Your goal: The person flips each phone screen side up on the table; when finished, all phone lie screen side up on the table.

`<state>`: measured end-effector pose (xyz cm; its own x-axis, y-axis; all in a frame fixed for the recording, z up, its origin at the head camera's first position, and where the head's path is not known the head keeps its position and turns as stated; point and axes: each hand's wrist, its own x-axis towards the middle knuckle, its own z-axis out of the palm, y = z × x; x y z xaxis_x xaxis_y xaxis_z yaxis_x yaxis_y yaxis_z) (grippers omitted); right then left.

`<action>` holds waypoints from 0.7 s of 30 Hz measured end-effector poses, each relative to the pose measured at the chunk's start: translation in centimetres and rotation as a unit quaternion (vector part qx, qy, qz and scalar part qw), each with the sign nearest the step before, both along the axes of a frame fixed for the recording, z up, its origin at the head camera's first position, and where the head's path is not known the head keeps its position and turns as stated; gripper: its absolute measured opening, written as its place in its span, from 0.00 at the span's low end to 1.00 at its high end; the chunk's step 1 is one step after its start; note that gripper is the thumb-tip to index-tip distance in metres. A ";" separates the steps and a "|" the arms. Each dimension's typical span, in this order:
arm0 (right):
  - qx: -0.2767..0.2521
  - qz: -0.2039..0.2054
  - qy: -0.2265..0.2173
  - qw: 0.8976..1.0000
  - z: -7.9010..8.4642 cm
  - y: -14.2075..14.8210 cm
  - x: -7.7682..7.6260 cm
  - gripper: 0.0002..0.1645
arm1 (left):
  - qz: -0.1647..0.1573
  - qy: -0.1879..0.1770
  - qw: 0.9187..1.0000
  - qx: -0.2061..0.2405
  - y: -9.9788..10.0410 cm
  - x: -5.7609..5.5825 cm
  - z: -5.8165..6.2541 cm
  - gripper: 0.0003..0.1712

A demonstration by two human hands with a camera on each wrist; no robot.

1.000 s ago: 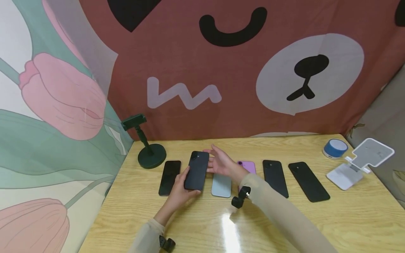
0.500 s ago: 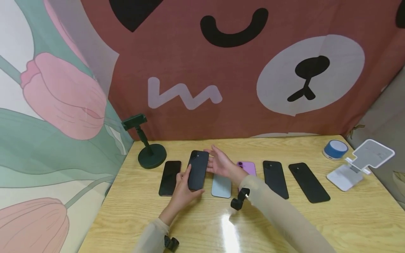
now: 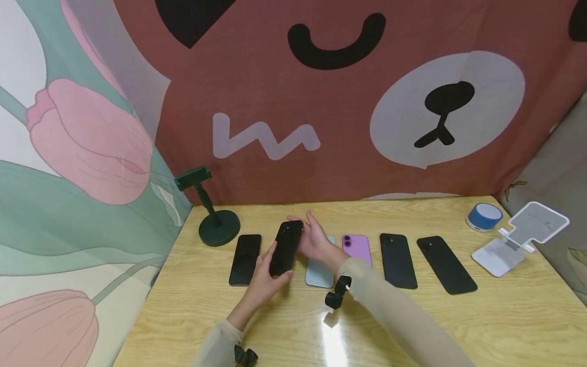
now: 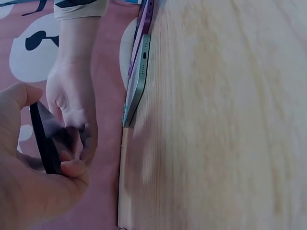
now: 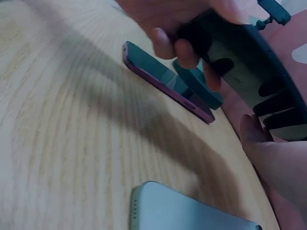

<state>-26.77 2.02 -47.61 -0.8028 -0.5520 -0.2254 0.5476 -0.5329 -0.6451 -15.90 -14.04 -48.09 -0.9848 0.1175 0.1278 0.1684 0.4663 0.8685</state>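
My left hand (image 3: pixel 263 280) grips a dark phone (image 3: pixel 286 251) above the table, thumb on the near right edge and fingers along the left edge. The phone is tilted, its head-view face looking black. In the right wrist view its glossy side (image 5: pixel 240 72) shows dark finger-like reflections. My right hand (image 3: pixel 317 242) is at the phone's upper right edge, thumb raised and fingers reaching behind it, partly hidden. A light blue phone (image 3: pixel 319 272) lies below the right hand. Left of the held phone lies a black phone (image 3: pixel 245 260).
To the right lie a purple phone (image 3: pixel 356 248) and two black phones (image 3: pixel 399 260) (image 3: pixel 447 265). A dark green stand (image 3: pixel 219 228) is at the back left. A blue-and-white round device (image 3: pixel 484 216) and a white folding stand (image 3: pixel 500 255) are at the right. A printed cloth (image 3: pixel 339 173) hangs behind the table.
The held phone has tilted, its dark blue-grey face with the camera now looking black and narrower. My right hand has shifted slightly left, its fingers now behind the phone's upper edge.
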 end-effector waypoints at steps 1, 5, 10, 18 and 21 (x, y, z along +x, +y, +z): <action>-0.007 0.000 -0.002 1.000 -0.1 -0.1 0.1 0.44 | -0.006 -0.002 1.000 0.003 0.0 0.0 0.0 0.49; -0.038 0.003 -0.003 0.999 -0.3 -0.3 0.4 0.44 | -0.024 -0.001 1.000 0.008 -0.1 0.1 -0.1 0.46; -0.055 0.008 0.006 0.998 -0.5 -0.2 0.6 0.48 | -0.037 0.013 0.999 0.011 -0.1 0.3 -0.2 0.42; -0.008 -0.026 -0.017 0.999 -0.7 -0.8 0.8 0.46 | -0.073 0.061 0.995 0.002 -0.1 0.3 0.0 0.29; 0.006 -0.027 -0.022 0.999 -0.9 -0.9 1.0 0.46 | -0.076 0.032 0.996 0.019 -0.2 0.3 0.3 0.27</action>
<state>-25.79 1.14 -48.46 -0.8202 -0.5057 -0.2674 0.5465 -0.5548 -0.6273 -15.60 -14.25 -47.84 -0.9458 0.2578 0.1976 0.2902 0.3974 0.8705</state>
